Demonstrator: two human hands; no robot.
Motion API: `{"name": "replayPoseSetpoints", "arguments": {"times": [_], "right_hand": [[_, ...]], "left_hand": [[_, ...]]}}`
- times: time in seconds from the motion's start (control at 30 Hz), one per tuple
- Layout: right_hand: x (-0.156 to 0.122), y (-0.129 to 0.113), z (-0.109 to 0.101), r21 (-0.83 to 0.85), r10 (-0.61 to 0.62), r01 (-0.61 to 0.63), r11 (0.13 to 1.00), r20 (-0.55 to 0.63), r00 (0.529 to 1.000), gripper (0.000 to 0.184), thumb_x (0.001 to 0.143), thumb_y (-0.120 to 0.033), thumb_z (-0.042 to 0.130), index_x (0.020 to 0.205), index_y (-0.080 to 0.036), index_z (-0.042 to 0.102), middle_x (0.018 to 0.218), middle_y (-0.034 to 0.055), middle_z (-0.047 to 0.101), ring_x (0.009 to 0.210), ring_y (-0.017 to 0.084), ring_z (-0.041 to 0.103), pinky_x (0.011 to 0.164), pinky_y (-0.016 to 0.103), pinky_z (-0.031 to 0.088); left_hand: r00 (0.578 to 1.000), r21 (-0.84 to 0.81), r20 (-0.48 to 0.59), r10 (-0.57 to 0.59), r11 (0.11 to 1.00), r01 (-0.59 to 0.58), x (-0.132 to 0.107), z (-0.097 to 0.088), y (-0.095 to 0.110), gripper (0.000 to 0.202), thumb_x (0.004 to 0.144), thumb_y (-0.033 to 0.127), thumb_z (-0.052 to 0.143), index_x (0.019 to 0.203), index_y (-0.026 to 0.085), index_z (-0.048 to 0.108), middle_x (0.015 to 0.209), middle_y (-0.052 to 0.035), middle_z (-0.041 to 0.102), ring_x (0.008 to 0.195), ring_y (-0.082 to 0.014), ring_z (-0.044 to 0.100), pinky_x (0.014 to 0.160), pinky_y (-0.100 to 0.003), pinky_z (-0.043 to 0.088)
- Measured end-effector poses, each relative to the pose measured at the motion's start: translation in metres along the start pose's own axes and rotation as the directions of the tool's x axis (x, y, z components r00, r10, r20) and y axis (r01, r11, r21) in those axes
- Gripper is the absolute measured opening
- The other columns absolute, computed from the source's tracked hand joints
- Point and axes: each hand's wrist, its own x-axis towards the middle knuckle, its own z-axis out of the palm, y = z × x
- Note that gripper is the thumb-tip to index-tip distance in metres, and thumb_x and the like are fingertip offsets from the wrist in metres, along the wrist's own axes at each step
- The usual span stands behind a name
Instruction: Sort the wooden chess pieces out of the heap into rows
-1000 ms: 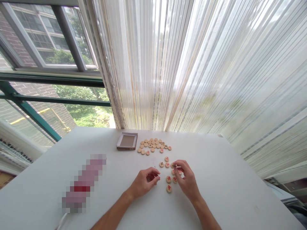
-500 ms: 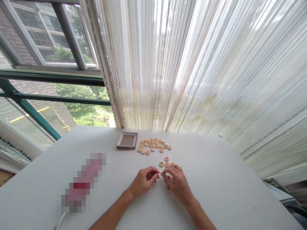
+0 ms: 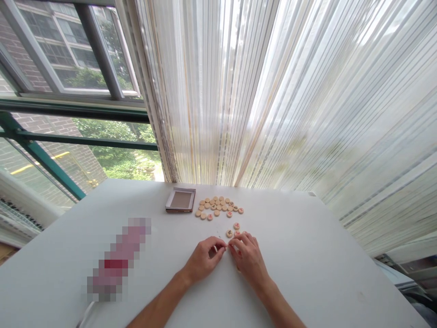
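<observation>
My left hand (image 3: 205, 258) is closed in a pinch, thumb and index tips together. Facing it, my right hand (image 3: 251, 260) is pinched too, and the fingertips of both almost meet above the white table (image 3: 307, 273). Whatever they hold between them is too small and covered to make out. Just beyond the right fingers lie a xiangqi piece with a black character (image 3: 229, 233) and one with a red character (image 3: 236, 226). More red-marked pieces are partly hidden under and behind the right hand.
Farther back, several round wooden xiangqi pieces (image 3: 217, 212) lie in a loose group, many blank side up. A shallow open box (image 3: 179, 210) sits left of them. A pixelated pinkish object (image 3: 118, 259) with a white cord lies at left. A striped curtain (image 3: 211, 114) hangs behind the table.
My right hand has shifted slightly left and closed in on the left fingertips, covering more of the pieces beneath it. My left thumb and index finger have come together.
</observation>
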Motion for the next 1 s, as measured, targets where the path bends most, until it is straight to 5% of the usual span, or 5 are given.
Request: {"name": "replayPoseSetpoints", "arguments": {"times": [0.27,1.0], "right_hand": [[-0.003,-0.005,-0.013,0.043,-0.024,0.021,0.999,0.062,0.998,0.017,0.095,-0.018,0.053,0.092,-0.025,0.069,0.095,0.0049,0.07,0.099,0.023,0.057,0.089,0.039,0.043],[-0.002,0.008,-0.026,0.014,0.035,-0.036,0.999,0.062,0.997,0.019,0.095,-0.022,0.055,0.086,-0.024,0.071,0.093,0.0053,0.073,0.093,0.025,0.06,0.082,0.04,0.044]], "left_hand": [[0.987,0.175,0.053,0.152,0.972,-0.159,0.0,-0.006,0.0,0.017,0.09,0.019,0.055,0.099,0.022,0.069,0.095,-0.0069,0.07,0.094,-0.0235,0.061,0.088,-0.036,0.049],[0.995,0.15,0.051,0.084,0.985,-0.091,0.001,-0.008,-0.004,0.014,0.09,0.02,0.057,0.097,0.022,0.069,0.093,-0.0053,0.07,0.091,-0.0219,0.061,0.086,-0.034,0.048]]}}
